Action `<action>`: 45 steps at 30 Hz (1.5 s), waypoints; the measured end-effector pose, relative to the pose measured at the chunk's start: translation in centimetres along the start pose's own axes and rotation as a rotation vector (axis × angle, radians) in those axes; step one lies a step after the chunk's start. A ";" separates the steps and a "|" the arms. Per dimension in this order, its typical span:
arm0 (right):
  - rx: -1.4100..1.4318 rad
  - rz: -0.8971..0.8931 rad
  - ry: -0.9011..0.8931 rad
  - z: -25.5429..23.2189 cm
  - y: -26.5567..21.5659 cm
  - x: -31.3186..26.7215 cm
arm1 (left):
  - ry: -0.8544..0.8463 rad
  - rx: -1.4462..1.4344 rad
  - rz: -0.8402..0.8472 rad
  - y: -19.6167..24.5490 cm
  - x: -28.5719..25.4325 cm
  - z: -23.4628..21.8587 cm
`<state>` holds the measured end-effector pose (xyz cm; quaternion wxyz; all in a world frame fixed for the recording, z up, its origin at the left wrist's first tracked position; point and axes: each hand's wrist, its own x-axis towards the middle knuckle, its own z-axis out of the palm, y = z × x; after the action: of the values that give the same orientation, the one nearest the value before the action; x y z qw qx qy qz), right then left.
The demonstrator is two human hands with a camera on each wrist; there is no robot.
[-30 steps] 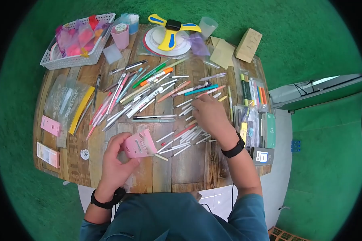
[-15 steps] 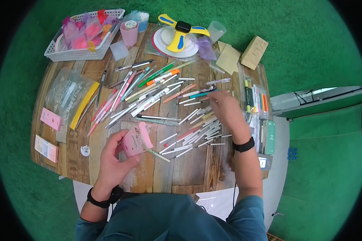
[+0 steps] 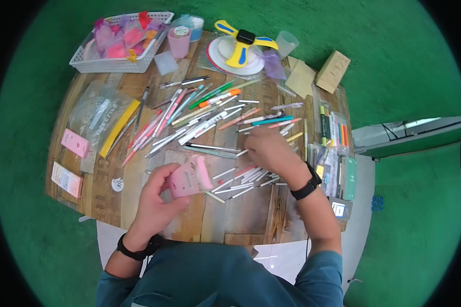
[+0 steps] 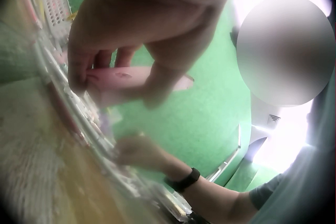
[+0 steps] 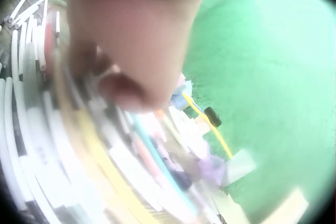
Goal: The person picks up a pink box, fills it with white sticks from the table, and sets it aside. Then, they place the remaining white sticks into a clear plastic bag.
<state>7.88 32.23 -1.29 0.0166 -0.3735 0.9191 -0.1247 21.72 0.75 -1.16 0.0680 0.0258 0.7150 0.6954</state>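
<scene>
My left hand (image 3: 156,204) holds a small pink box (image 3: 185,181) between thumb and fingers, tilted above the table's near side; the left wrist view shows the fingers round the pink box (image 4: 121,81). My right hand (image 3: 274,153) is low over the scattered white sticks (image 3: 248,176), its fingers bent downward. One stick's white end shows beside its fingertips. Blur in the right wrist view leaves unclear whether the hand (image 5: 131,40) pinches a stick. Left of it lie white, pink, green and orange pens (image 3: 202,125); a teal pen (image 3: 271,120) lies just beyond.
A white basket (image 3: 112,66) of colourful pouches, a pink cup (image 3: 179,45) and a yellow-and-blue three-armed object (image 3: 239,53) stand at the back. A zip bag (image 3: 100,115) and two small boxes lie left. Packaged pens (image 3: 335,128), a green box (image 3: 349,176) and a wooden block (image 3: 333,71) are right.
My right hand has moved left and nearer from beside the teal pen, back over the white sticks. My left hand keeps its hold on the pink box. The head view has shifted slightly.
</scene>
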 end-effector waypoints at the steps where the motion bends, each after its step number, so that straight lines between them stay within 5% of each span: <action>1: 0.048 -0.016 0.096 -0.8 -0.3 -0.2 | 0.015 -0.016 0.006 0.0 -0.1 0.2; 4: 0.111 -0.029 0.235 -3.5 -3.1 -1.2 | -0.006 0.065 0.123 -0.9 -0.2 -0.1; 6: 0.555 0.307 0.478 -5.6 -7.0 -2.7 | 0.004 0.069 0.124 -1.0 -0.1 0.2; 7: 0.565 0.305 0.481 -6.1 -9.1 -3.3 | -0.012 0.046 0.145 -1.2 0.0 0.3; 9: 0.982 0.244 0.853 -7.1 -13.0 -4.0 | -0.036 0.030 0.163 -1.4 -0.1 0.5; 10: 0.841 0.096 0.682 -8.4 -13.1 -5.1 | -0.055 -0.034 0.125 -1.4 -0.1 0.6; 15: 0.651 -0.246 0.661 -7.1 -15.1 -4.5 | -0.145 -0.140 0.042 -1.4 -0.3 1.2; 30: 0.448 -0.089 0.714 -4.9 -15.4 -4.9 | -0.086 -0.047 0.021 -1.0 -0.5 1.9; 45: 0.601 -0.031 0.768 -3.5 -15.6 -3.2 | -0.119 -0.163 0.023 -2.3 -0.3 1.6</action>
<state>20.40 24.43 5.66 -0.2186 -0.2929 0.7762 -0.5138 22.36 2.24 -3.44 0.1041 0.0698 0.6503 0.7493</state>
